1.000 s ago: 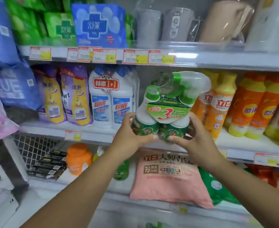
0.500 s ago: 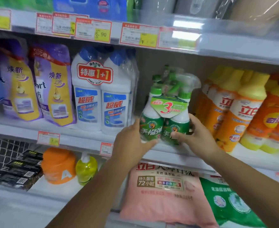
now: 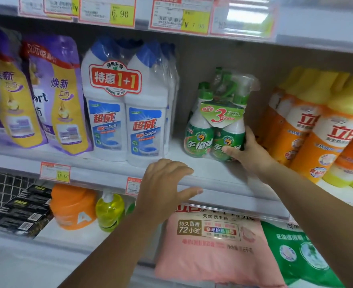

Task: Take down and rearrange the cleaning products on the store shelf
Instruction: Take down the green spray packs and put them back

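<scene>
A shrink-wrapped pack of green and white spray cleaner bottles stands upright on the middle shelf, between the white toilet-cleaner bottles and the orange bottles. My right hand grips the pack's lower right side, thumb across the front label. My left hand is off the pack, fingers spread, resting over the shelf's front edge and holding nothing.
White twin-pack toilet cleaner bottles and purple refill pouches stand to the left. Orange and yellow bottles crowd the right. Below lie a pink detergent bag, a green bag, an orange jug and a yellow-green pump bottle.
The pack went from held in front of the shelf to standing on it, deeper in. My left hand let go and dropped to the shelf edge. The view moved closer.
</scene>
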Tool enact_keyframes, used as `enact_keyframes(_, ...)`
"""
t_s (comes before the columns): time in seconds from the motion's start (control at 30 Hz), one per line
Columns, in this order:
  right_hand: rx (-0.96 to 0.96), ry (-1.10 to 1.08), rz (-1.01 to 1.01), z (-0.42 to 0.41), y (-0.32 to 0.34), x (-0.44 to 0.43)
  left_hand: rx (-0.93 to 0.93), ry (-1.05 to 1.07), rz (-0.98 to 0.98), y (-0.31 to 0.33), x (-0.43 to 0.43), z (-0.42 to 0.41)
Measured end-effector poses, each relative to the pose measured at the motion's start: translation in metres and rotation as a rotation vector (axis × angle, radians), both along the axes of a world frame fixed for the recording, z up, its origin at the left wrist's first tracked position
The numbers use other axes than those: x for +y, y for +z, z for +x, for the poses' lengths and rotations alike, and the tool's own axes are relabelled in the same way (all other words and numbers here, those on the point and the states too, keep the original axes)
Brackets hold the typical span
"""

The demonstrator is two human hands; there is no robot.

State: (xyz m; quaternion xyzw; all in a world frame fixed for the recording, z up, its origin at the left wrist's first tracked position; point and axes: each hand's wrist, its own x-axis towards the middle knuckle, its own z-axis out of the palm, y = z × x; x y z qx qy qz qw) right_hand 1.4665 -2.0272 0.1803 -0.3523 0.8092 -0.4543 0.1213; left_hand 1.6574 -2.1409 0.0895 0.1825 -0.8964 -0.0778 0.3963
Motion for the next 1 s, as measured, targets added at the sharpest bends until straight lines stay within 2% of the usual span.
enact_keyframes(0.37, -0.082, -0.046, 0.013, 0.009, -0.003, 0.0, 0.005, -0.009, 0.025, 0.002, 0.009, 0.006)
enact_keyframes(0.43, -0.007, -0.055, -0.088, 0.022, -0.003, 0.015, 0.037, -0.038, 0.03, 0.007, 0.015, 0.015)
enact_keyframes(0.53, 0.162, -0.035, -0.37, 0.056, -0.003, 0.054, 0.081, -0.054, -0.01, 0.013, 0.031, 0.038)
enact_keyframes(0.6, 0.139, 0.006, -0.508, 0.083, -0.014, 0.086, 0.05, -0.079, 0.032, 0.001, 0.05, 0.056)
enact_keyframes(0.63, 0.096, 0.015, -0.508, 0.096, -0.024, 0.101, 0.005, -0.093, 0.077, -0.012, 0.063, 0.066)
enact_keyframes(0.7, -0.016, 0.04, -0.364, 0.113, -0.055, 0.125, -0.174, -0.131, 0.194, -0.042, 0.093, 0.087)
enact_keyframes(0.73, -0.1, 0.065, -0.23, 0.118, -0.075, 0.136, -0.289, -0.155, 0.26, -0.058, 0.11, 0.099)
enact_keyframes(0.83, -0.374, 0.155, 0.333, 0.124, -0.136, 0.168, -0.591, -0.172, 0.48, -0.104, 0.148, 0.133)
enact_keyframes(0.9, -0.412, 0.281, 0.611, 0.13, -0.173, 0.187, -0.735, -0.114, 0.587, -0.136, 0.164, 0.154)
enact_keyframes(0.93, -0.396, 0.33, 0.684, 0.135, -0.19, 0.193, -0.803, -0.091, 0.632, -0.151, 0.17, 0.163)
enact_keyframes(1.0, -0.335, 0.361, 0.702, 0.146, -0.22, 0.198, -0.925, -0.066, 0.69, -0.173, 0.177, 0.177)
